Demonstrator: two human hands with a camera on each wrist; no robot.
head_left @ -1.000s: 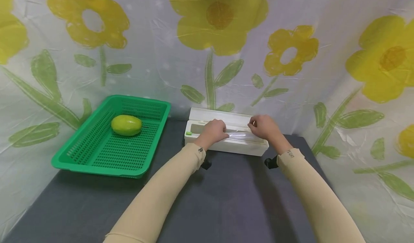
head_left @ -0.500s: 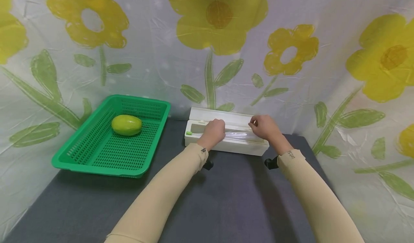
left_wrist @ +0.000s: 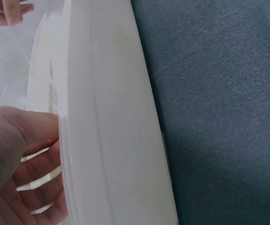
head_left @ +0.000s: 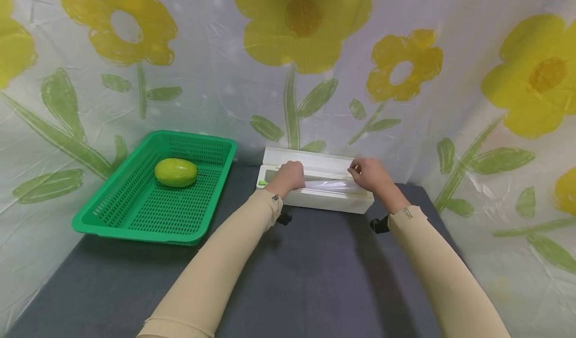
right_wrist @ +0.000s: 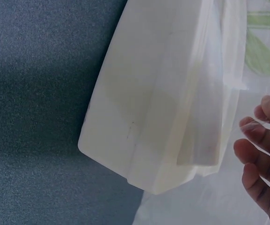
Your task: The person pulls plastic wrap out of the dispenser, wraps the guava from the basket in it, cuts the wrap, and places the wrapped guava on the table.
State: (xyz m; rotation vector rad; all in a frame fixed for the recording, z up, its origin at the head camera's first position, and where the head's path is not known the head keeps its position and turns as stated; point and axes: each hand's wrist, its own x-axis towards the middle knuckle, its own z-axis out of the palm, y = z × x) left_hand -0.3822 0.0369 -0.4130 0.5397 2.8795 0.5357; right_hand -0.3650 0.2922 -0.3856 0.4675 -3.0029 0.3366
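Observation:
A long white cling film dispenser (head_left: pixel 333 201) stands at the back of the table with its lid (head_left: pixel 310 159) raised. Clear cling film (head_left: pixel 330 185) stretches along its opening. My left hand (head_left: pixel 289 177) is at the left half of the dispenser, fingers curled at the film; in the left wrist view the rim hides the fingertips of the left hand (left_wrist: pixel 27 159). Above the right end, my right hand (head_left: pixel 370 173) pinches the film between thumb and forefinger. In the right wrist view the other fingers of the right hand (right_wrist: pixel 261 154) are bent, and the roll (right_wrist: pixel 205 117) shows inside the dispenser.
A green plastic basket (head_left: pixel 153 235) with slotted walls stands on the left of the table. Inside it lies a yellow-green oval fruit (head_left: pixel 176 172). A flower-printed curtain (head_left: pixel 216 78) hangs close behind the dispenser. The dark cloth-covered table (head_left: pixel 315 278) extends towards me.
My left hand has shifted left along the dispenser, showing more of the film between the hands. My right hand has stayed nearly in place. The basket and fruit have not moved.

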